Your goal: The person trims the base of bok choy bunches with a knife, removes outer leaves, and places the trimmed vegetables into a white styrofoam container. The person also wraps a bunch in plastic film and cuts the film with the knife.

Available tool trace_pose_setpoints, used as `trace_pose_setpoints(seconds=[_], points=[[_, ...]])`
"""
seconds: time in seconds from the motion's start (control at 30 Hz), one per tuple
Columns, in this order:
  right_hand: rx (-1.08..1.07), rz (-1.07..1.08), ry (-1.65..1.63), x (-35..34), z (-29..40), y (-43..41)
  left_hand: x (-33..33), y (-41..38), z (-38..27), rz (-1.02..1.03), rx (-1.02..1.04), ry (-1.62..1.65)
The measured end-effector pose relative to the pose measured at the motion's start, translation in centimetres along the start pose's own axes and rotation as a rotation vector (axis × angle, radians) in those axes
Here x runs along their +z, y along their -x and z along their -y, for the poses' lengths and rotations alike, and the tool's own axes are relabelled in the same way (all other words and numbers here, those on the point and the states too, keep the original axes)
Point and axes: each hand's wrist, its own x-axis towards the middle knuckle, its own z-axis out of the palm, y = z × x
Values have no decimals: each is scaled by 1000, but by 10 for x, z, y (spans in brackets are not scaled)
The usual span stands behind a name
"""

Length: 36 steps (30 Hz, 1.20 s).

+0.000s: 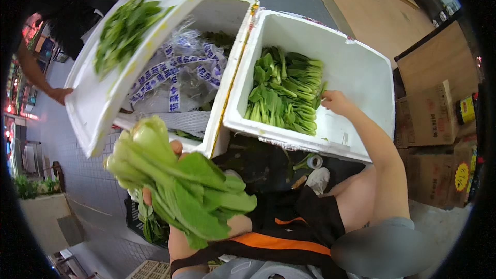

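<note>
My left hand (176, 148) grips a bunch of bok choy (186, 193) above my lap, white stem ends to the left and leaves hanging right. Most of that hand is hidden behind the bunch. Inside the right-hand white foam box (360, 66), my right hand (335, 101) is at the edge of rows of small bok choy (286, 93). Its fingertips meet a leaf there; whether they pinch it is unclear. The small bok choy fill the box's left part, stems lined up.
Another person's hand (59, 95) holds a foam lid (87, 97) carrying loose greens (128, 27). Beneath it, a second foam box (232, 97) holds plastic film and printed tape (174, 66). A black crate (133, 217) stands left; cardboard boxes (430, 120) are stacked right. A tape roll (314, 161) lies near my shoe (318, 180).
</note>
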Motion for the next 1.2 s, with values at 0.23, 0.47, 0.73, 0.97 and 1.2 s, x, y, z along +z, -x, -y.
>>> trace_pose_setpoints(seconds=[0.23,0.47,0.73,0.97,1.2], points=[[-18,-40,71,78,19,-101,3,-12,18,-209,1,-50],[164,-249,-5,143,108,-187,-8,-20,14,-206,-46,-103],[337,-134,-1014,80,111,-138,-7,-9,9,-276,-15,40],[71,-50,-1598,-8,176,-17,8,13,10,-649,-74,-121],[-1016,-191,-1121,-20,354,130,29,28,14,-576,-93,-57]])
